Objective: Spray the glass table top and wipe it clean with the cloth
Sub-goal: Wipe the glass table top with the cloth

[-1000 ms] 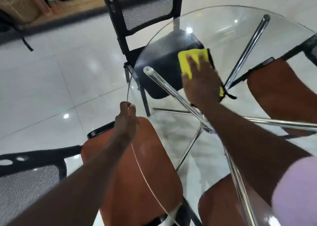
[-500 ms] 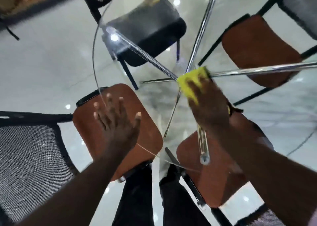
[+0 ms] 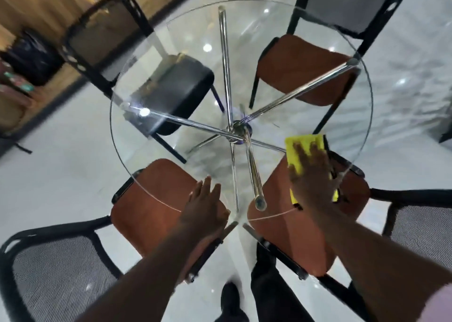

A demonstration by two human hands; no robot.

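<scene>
Cloth (image 3: 304,148) now right of hub (image 3: 236,129) — nearer rim

I see a round glass worktop (image 3: 281,28) on crossed chrome legs (image 3: 226,77). My right hand (image 3: 311,177) lies flat, fingers spread, pressing a yellow cloth (image 3: 302,143) onto the glass near its right near edge. My left hand (image 3: 204,208) rests open, palm down, at the near rim, touching nothing else. Orange-seated chairs (image 3: 151,199) are tucked under the near left, near right and far right; a black-seated chair (image 3: 181,86) is far left. White tiled floor (image 3: 61,165) below. Picture slightly blurred.
</scene>
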